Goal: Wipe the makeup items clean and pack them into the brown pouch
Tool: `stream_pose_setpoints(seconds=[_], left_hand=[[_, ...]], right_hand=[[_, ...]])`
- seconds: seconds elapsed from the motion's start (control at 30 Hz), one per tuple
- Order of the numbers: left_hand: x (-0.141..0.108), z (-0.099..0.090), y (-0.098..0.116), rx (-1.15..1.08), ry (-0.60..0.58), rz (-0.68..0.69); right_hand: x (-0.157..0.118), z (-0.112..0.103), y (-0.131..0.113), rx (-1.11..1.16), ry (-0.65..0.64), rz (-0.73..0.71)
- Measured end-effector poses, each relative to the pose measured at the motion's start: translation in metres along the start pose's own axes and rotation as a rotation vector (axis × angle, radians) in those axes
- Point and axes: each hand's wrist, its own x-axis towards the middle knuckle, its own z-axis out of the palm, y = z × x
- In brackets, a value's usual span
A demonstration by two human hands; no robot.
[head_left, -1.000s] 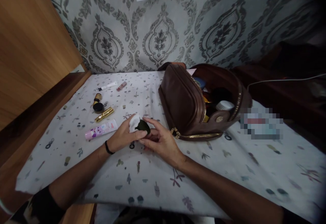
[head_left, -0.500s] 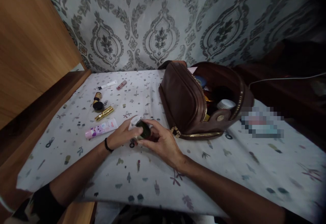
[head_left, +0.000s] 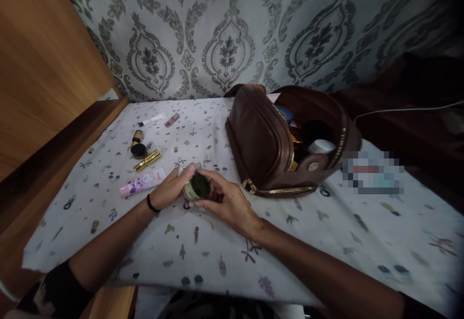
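A small dark green cosmetic jar [head_left: 198,186] with a pale label is held between both hands over the table, tilted on its side. My left hand [head_left: 170,189], with a black band at the wrist, grips its left side, thumb along the top. From the right, my right hand [head_left: 232,205] has fingers and thumb curved around the jar's other end. A whitish part by the left thumb is mostly covered. Just beyond the left wrist lies a pink-and-white tube [head_left: 142,183]. The open brown cosmetic bag [head_left: 255,140] stands right of the hands.
Left on the patterned tablecloth [head_left: 203,266] lie a gold lipstick tube [head_left: 147,160], a black round container [head_left: 138,150], a small gold-and-dark item [head_left: 137,137], a white tube [head_left: 152,119] and a pinkish vial [head_left: 172,119]. A white lid [head_left: 322,146] shows inside the bag. A blurred item [head_left: 373,173] lies at right.
The jar has turned slightly in my hands, showing more of its pale label. My left thumb has moved from the dark green face up to the jar's top edge.
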Motion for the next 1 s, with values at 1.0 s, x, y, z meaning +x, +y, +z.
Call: stream_pose_setpoints(seconds=[1.0], left_hand=[[-0.004, 0.006, 0.012, -0.206, -0.074, 0.02]], right_hand=[[0.003, -0.004, -0.008, -0.059, 0.119, 0.139]])
